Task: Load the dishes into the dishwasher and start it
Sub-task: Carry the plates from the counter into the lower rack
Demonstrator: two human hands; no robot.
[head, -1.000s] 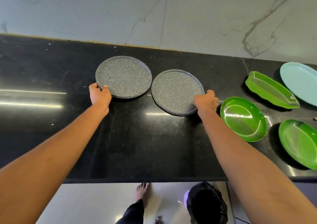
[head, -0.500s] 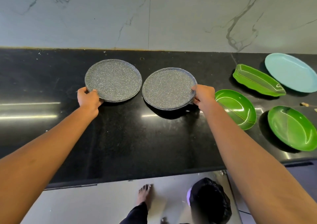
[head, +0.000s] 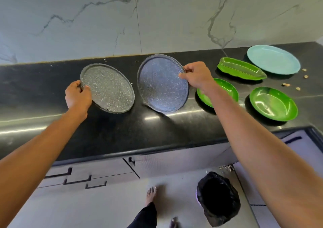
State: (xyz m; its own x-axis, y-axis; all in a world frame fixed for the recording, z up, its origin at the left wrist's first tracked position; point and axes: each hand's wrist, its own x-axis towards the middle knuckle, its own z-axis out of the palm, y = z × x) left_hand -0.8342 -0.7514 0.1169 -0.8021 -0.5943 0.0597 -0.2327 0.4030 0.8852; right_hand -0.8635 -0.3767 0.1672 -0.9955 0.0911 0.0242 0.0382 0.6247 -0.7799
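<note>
Over the black counter (head: 122, 131), we find both hands engaged, each with one dark plate. The left hand (head: 77, 96) grips the left speckled plate (head: 109, 89) at its left rim, thumb on the upper face and fingers wrapped round the edge; the right hand (head: 197, 77) pinches the right speckled plate (head: 162, 84) at its far right rim, thumb on the face, fingers behind. We judge the step to be lifting both plates for carriage to the dishwasher, which is not in view. To do it well, we recommend seating each rim deeper into the palm before taking the full weight, raising the low edges clear of the counter before any swing, keeping the two plates apart so the rims do not knock, and drawing the right wrist up clear of the round green dish (head: 225, 89) lying just beneath it. Both plates are round, so we record no long axis. Each is tilted: the left plate rises at its left, held rim and drops toward the near right; the right plate stands steeper, high at its far right rim and low at its near edge, face turned toward us. Whether the low edges touch the counter we cannot tell. A leaf-shaped green dish (head: 242, 68) and a pale blue plate (head: 273, 59) lie farther right, untouched.
</note>
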